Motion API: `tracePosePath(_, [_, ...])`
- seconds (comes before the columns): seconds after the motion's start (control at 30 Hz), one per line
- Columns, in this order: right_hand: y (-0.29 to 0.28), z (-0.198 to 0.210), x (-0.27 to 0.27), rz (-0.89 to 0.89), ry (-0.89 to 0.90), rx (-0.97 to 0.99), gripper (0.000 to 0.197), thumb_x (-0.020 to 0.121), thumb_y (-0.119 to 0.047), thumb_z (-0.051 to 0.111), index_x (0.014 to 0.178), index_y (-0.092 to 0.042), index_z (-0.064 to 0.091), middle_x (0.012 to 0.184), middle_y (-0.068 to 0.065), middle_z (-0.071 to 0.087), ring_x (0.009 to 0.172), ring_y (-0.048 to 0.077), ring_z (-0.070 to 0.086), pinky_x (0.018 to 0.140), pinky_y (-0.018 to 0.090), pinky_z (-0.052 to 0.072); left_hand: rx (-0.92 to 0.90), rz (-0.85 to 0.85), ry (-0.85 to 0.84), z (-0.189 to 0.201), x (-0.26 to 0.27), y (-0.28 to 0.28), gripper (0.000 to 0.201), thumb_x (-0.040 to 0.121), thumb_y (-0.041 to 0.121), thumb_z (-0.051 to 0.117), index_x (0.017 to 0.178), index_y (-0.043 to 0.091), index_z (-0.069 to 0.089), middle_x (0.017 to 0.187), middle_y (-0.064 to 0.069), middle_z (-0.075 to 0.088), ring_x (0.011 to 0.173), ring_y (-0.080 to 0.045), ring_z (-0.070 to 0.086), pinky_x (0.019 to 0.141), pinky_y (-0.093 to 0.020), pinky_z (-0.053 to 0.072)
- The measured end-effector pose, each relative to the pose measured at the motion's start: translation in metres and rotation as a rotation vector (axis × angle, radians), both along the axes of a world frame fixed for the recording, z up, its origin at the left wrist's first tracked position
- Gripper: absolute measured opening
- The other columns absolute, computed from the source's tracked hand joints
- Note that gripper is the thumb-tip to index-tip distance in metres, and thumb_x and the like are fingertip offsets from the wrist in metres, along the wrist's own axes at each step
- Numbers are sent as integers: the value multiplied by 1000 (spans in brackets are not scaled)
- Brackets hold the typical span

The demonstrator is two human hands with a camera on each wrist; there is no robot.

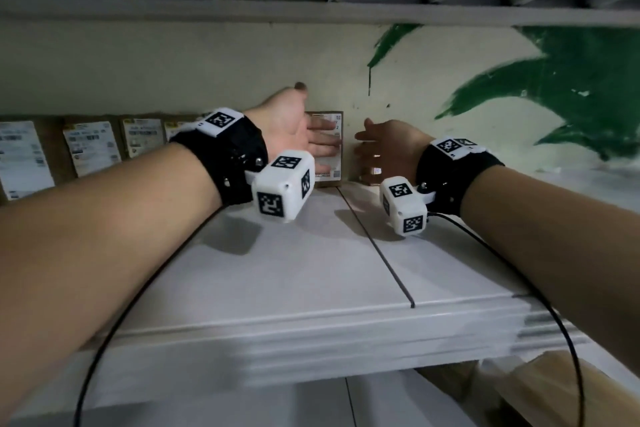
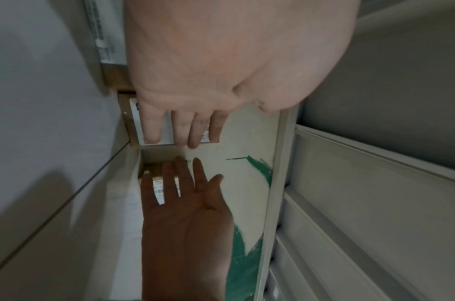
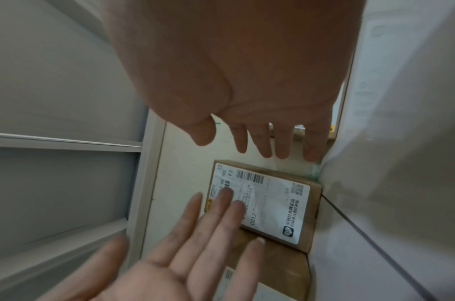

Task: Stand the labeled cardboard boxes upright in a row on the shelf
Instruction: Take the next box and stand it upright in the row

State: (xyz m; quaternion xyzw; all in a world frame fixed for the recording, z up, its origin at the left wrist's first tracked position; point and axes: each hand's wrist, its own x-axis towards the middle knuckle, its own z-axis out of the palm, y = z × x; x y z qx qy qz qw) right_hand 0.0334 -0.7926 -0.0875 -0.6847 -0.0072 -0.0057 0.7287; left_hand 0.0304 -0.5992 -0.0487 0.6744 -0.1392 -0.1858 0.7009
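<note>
Both hands were flat-fingered and grasped nothing: left hand (image 1: 298, 130) half covered the upright brown cardboard box's white label (image 3: 267, 205); right hand (image 1: 384, 149) hid another box.

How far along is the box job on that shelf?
Mostly done, it seems: a row of boxes stands upright against the wall. In hand: the left hand lies flat on the end box, fingers straight. The right hand is open beside it, in front of a smaller box that probably still needs standing up.
</note>
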Motion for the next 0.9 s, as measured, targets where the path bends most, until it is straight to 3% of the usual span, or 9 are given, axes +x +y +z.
tracePosePath(0.17, [7, 1, 0, 67, 34, -27, 89, 94, -76, 29, 151, -7, 37, 152, 11, 46, 139, 30, 43, 112, 53, 35, 18, 168, 7, -34, 27, -4, 97, 100, 79, 15, 157, 5, 42, 166, -17, 42, 154, -35, 37, 125, -64, 23])
tracePosePath(0.23, [7, -1, 2, 156, 56, -20, 103, 88, -84, 26, 156, -8, 30, 157, 10, 42, 144, 31, 39, 119, 58, 26, 22, 133, 5, -42, 30, 6, 100, 98, 82, 13, 164, 9, 31, 170, -12, 36, 158, -30, 30, 124, -62, 21])
tracePosePath(0.37, [3, -7, 8, 224, 96, -3, 113, 78, -93, 26, 157, -12, 30, 159, 6, 41, 145, 31, 37, 119, 59, 24, -19, 80, 21, -46, 26, 13, 101, 97, 83, 13, 168, 11, 20, 176, -8, 22, 163, -25, 18, 126, -61, 16])
tracePosePath(0.53, [-1, -4, 7, 195, 133, 11, 113, 78, -92, 30, 158, -11, 26, 160, 18, 35, 148, 36, 32, 118, 60, 25, -60, 65, 39, -46, 20, 7, 101, 96, 84, 23, 167, 12, 24, 177, -8, 20, 162, -28, 19, 128, -62, 16])
tracePosePath(0.63, [-7, 5, -1, 188, 167, -106, 86, 87, -78, 44, 136, -8, 45, 134, 24, 60, 126, 36, 57, 110, 51, 41, -71, 78, 53, -49, 19, 7, 96, 97, 82, 27, 161, 11, 38, 173, -9, 29, 156, -32, 33, 127, -61, 20])
tracePosePath(0.7, [-11, 11, -7, 102, 166, -105, 44, 96, -55, 56, 105, -11, 54, 93, 13, 69, 84, 28, 68, 79, 35, 57, -81, 74, 67, -51, 20, 8, 97, 97, 82, 28, 159, 8, 41, 171, -13, 33, 152, -34, 38, 127, -60, 23])
tracePosePath(0.77, [-19, 17, -6, -86, 67, -95, 25, 99, -34, 57, 86, -13, 56, 68, 3, 54, 56, 18, 50, 51, 23, 44, -92, 64, 86, -52, 20, 9, 99, 96, 83, 30, 159, 8, 41, 168, -18, 37, 151, -38, 41, 125, -60, 27])
tracePosePath(0.83, [-30, 20, -5, -337, -60, -142, 18, 92, -25, 63, 79, -15, 58, 65, 1, 48, 53, 15, 38, 47, 24, 30, -107, 53, 111, -51, 19, 9, 99, 95, 84, 31, 157, 8, 44, 163, -24, 42, 148, -42, 43, 123, -61, 31])
tracePosePath(0.9, [-44, 23, -5, -560, -97, -127, 17, 84, -27, 67, 93, -14, 64, 80, 3, 57, 61, 19, 48, 54, 27, 38, -135, 51, 139, -51, 18, 10, 98, 95, 84, 32, 155, 8, 46, 156, -28, 48, 144, -43, 47, 119, -63, 36])
